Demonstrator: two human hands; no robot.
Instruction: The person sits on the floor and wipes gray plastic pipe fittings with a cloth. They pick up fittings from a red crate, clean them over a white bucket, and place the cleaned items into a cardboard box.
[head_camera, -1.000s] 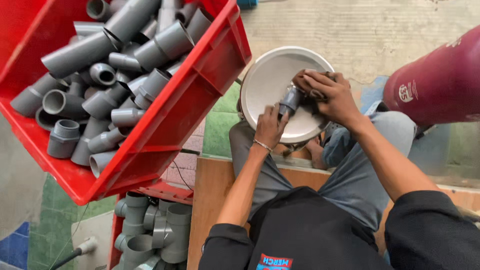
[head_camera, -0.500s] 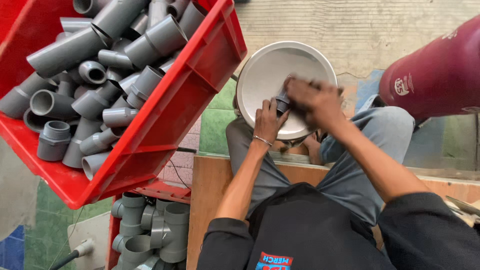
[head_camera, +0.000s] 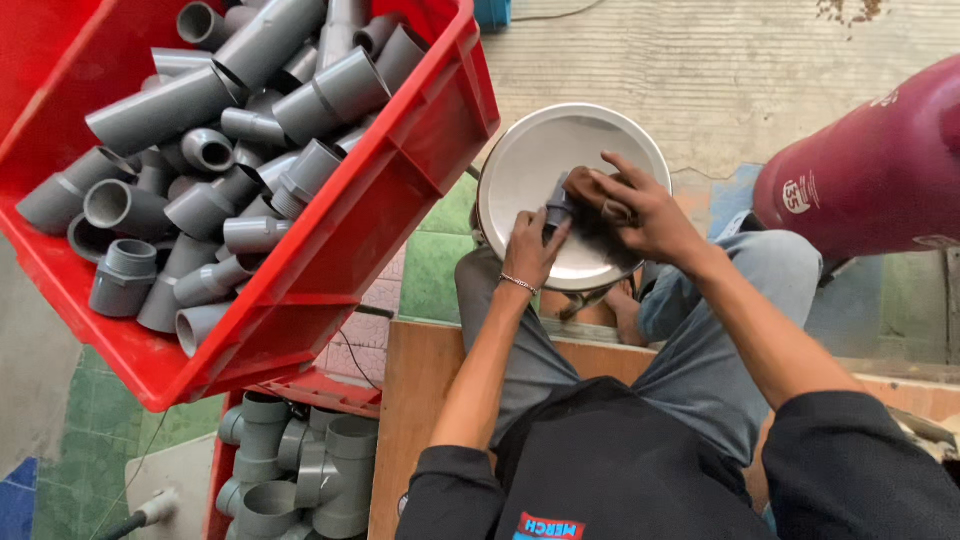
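Observation:
My left hand (head_camera: 532, 246) grips a small grey pipe fitting (head_camera: 556, 210) over a round metal pan (head_camera: 530, 160) that rests at my knees. My right hand (head_camera: 640, 212) holds a brown pad or cloth (head_camera: 590, 187) pressed against the fitting's upper end. Both hands meet above the pan's middle. Most of the fitting is hidden by my fingers.
A tilted red crate (head_camera: 400, 190) full of several grey pipe fittings (head_camera: 250, 130) fills the upper left. A second red crate (head_camera: 310, 395) with larger grey fittings (head_camera: 300, 465) sits below it. A maroon gas cylinder (head_camera: 870, 170) lies at the right. I sit on a wooden board (head_camera: 420, 400).
The view shifted slightly. My right hand moved a little along the fitting with the pad while my left hand kept its grip over the pan.

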